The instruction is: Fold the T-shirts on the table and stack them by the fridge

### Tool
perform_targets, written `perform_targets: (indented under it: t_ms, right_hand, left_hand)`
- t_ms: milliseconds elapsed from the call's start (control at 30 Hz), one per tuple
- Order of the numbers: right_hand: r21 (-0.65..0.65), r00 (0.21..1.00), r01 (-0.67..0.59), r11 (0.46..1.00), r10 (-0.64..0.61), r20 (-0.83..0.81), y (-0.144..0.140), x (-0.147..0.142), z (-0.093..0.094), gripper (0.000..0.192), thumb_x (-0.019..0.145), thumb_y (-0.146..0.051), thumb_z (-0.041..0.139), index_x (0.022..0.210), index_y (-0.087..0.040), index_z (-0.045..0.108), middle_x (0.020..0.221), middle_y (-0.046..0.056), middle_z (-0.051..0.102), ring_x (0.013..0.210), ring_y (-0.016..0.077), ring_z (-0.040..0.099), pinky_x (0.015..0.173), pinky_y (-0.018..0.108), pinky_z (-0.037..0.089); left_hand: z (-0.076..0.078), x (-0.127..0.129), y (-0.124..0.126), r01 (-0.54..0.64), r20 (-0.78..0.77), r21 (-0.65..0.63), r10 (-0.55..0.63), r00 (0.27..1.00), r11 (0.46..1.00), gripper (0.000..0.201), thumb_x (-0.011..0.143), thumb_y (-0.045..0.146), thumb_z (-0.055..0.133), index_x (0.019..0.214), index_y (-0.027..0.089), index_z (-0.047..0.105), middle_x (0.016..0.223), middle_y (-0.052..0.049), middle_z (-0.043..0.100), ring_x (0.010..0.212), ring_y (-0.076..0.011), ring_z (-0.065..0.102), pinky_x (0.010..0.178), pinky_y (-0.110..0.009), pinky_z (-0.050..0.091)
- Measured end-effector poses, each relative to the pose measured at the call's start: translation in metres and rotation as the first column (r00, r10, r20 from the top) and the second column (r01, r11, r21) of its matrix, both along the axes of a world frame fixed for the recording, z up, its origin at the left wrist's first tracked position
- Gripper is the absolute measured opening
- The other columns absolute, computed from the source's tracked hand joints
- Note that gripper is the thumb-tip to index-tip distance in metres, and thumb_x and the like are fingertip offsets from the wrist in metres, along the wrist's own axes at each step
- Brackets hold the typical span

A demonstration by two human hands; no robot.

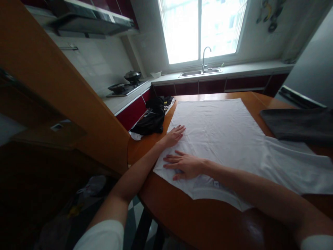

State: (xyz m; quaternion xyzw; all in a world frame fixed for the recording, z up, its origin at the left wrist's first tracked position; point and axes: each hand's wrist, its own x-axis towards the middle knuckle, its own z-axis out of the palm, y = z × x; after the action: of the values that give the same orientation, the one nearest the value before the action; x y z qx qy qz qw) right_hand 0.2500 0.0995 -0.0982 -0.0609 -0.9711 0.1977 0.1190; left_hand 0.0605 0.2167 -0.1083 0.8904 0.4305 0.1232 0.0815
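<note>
A white T-shirt (223, 135) lies spread flat on a wooden table (197, 218), its collar toward me. My left hand (174, 134) rests palm down on the shirt's left edge, fingers apart. My right hand (184, 164) lies flat on the shirt's near left shoulder, fingers pointing left. Neither hand grips the cloth.
A heap of dark clothes (152, 118) sits at the table's left edge. A folded grey garment (299, 123) lies at the right. Behind are a counter with a sink (200, 72), a stove with pans (126, 85) and a bright window. A wooden panel (52, 76) stands at the left.
</note>
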Motion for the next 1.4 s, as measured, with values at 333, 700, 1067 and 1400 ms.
perform_targets:
  t_ms: [333, 700, 1067, 1400]
  right_hand:
    - [-0.026, 0.998, -0.010, 1.000, 0.009, -0.059, 0.003, -0.003, -0.002, 0.062, 0.098, -0.050, 0.058, 0.151, -0.020, 0.048, 0.159, 0.015, 0.042, 0.151, 0.0271, 0.030, 0.124, 0.052, 0.013]
    - [-0.303, 0.878, 0.279, 0.911, -0.370, -0.304, -0.008, 0.045, 0.043, 0.029, 0.099, -0.030, 0.058, 0.124, -0.019, 0.069, 0.130, 0.011, 0.069, 0.122, 0.0221, 0.063, 0.106, 0.037, 0.046]
    - [-0.256, -0.321, 0.930, -0.263, -0.921, -0.221, -0.035, 0.341, 0.016, 0.031, 0.087, -0.023, 0.057, 0.110, -0.011, 0.074, 0.108, 0.017, 0.075, 0.096, 0.0256, 0.070, 0.088, 0.034, 0.053]
    - [0.046, -0.551, 0.834, -0.550, -0.835, -0.006, -0.083, 0.430, -0.031, 0.039, 0.081, -0.046, 0.070, 0.101, -0.013, 0.076, 0.103, 0.019, 0.075, 0.099, 0.0318, 0.070, 0.084, 0.038, 0.052]
  left_hand:
    - [-0.004, 0.006, -0.005, 0.006, -0.229, -0.052, -0.017, 0.973, 0.999, 0.065, 0.107, 0.050, 0.024, 0.161, 0.013, 0.025, 0.169, -0.013, 0.016, 0.157, -0.0245, 0.010, 0.126, -0.045, 0.012]
    - [-0.017, -0.002, 0.014, 0.038, -0.167, 0.020, -0.034, 0.985, 0.999, 0.069, 0.104, 0.058, 0.023, 0.159, 0.019, 0.035, 0.166, -0.011, 0.025, 0.154, -0.0286, 0.022, 0.123, -0.051, 0.022]
    - [-0.026, -0.007, 0.032, 0.027, -0.167, 0.008, -0.025, 0.986, 1.000, 0.077, 0.099, 0.061, 0.022, 0.159, 0.014, 0.035, 0.166, -0.010, 0.025, 0.154, -0.0299, 0.022, 0.123, -0.050, 0.021]
    - [-0.025, -0.009, 0.036, 0.022, -0.168, 0.081, -0.008, 0.986, 0.996, 0.064, 0.098, 0.051, 0.031, 0.154, 0.023, 0.044, 0.161, -0.008, 0.039, 0.150, -0.0291, 0.034, 0.120, -0.048, 0.032]
